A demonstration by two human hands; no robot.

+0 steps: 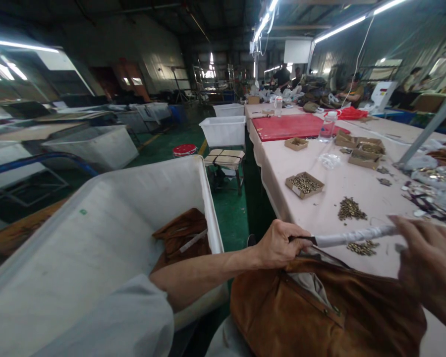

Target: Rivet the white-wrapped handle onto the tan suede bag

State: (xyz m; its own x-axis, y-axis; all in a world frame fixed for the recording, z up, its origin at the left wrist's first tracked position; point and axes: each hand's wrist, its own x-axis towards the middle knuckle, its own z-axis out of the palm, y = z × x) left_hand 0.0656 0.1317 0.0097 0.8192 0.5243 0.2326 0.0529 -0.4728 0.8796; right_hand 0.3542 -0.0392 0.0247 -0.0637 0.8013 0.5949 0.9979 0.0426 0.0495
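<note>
A brown leather-look bag (319, 307) lies across my lap against the table edge, its pale lining showing at the opening. My left hand (282, 243) is closed on the near end of the bag handle (357, 235), which is wrapped in white. At the handle's other end is my right hand (431, 258), blurred, with its fingers closed about it; the exact grip is partly hidden. The handle runs nearly straight between both hands. Small brass-coloured metal fittings (351, 208) lie in a heap behind the handle, and a second pile (362, 247) is just below it.
A large white bin (141, 198) at my left holds another brown bag (182, 235). On the covered table (275, 183) stand a cardboard tray of fittings (305, 184), more small boxes (364, 151), a plastic bottle (327, 126) and a red sheet (293, 126). A metal post (431, 129) rises at right.
</note>
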